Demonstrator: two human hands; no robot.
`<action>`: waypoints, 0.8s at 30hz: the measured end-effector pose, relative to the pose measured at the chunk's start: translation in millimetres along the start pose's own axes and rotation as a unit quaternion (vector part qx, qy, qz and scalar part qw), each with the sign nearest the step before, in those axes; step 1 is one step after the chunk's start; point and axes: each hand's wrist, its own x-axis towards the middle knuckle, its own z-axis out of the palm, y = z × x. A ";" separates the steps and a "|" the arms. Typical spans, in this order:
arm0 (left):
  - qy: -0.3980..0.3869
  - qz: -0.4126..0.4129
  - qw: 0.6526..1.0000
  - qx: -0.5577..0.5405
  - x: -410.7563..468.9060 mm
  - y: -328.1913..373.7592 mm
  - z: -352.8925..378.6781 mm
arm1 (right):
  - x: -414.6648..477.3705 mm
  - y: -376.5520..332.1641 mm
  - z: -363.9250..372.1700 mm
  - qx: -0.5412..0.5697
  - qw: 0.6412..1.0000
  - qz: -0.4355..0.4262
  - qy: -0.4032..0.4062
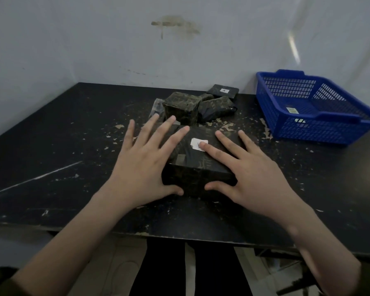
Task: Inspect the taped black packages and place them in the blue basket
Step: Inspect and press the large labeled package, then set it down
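Barely started, I reckon. On the scuffed black tabletop [62, 167], the blue plastic mesh basket [303, 131] sits off to my right, with no black package in it that I can see. The big black tape-wrapped box package [198, 167] is right in front of me, well apart from the basket. My left hand [145, 161] and right hand [252, 167] lie flat on top, fingers [175, 139] straight and spread, not gripping. Behind it sits a pile of smaller black taped packages [184, 105]. A small white label [198, 144] touches my right fingertip.
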 end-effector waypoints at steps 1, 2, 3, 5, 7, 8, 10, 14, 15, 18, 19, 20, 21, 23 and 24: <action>-0.041 -0.007 0.999 0.007 5.8 1.4 -2.2 | -0.2 1.0 2.6 0.004 1.000 -0.003 0.006; -0.064 -0.012 0.998 0.013 9.7 1.8 -0.3 | -0.5 1.5 5.1 0.010 1.000 -0.006 0.016; -0.076 -0.013 0.997 0.016 11.2 1.8 2.2 | -1.3 2.6 8.2 0.019 0.999 -0.011 0.032; -0.055 0.009 0.998 0.019 8.0 1.9 3.7 | -4.3 8.3 12.5 0.043 0.997 -0.027 0.062; 0.001 0.032 0.999 0.020 0.5 -1.3 8.8 | -8.4 16.4 8.9 0.102 0.990 -0.041 0.090; 0.029 0.047 0.998 0.019 -2.7 -4.7 13.2 | -10.2 19.1 3.3 0.145 0.983 -0.039 0.106; 0.072 0.071 0.994 0.035 -8.0 -11.4 20.1 | -9.9 26.6 -7.6 0.222 0.964 -0.024 0.147; 0.149 0.110 0.982 0.035 -17.8 -21.2 29.1 | 8.6 43.0 -31.1 0.338 0.938 0.037 0.064; 0.160 0.117 0.980 0.032 -19.3 -23.1 30.0 | 14.1 42.3 -38.0 0.350 0.936 0.043 -0.002; 0.185 0.145 0.971 0.037 -16.9 -30.6 27.3 | 26.1 37.4 -48.8 0.450 0.879 0.058 -0.145; 0.193 0.155 0.968 0.045 -14.6 -33.6 24.3 | 27.9 38.7 -47.4 0.505 0.843 0.060 -0.174; 0.206 0.165 0.963 0.047 -12.2 -35.7 20.3 | 31.4 40.0 -46.2 0.556 0.803 0.064 -0.205; 0.225 0.176 0.957 0.046 -9.9 -37.1 15.7 | 36.0 42.9 -43.9 0.595 0.768 0.073 -0.226; 0.261 0.192 0.944 0.060 -5.2 -39.0 6.0 | 42.1 41.3 -39.7 0.657 0.708 0.068 -0.250; 0.269 0.192 0.941 0.072 -2.1 -40.8 1.7 | 44.1 39.2 -37.4 0.678 0.691 0.055 -0.244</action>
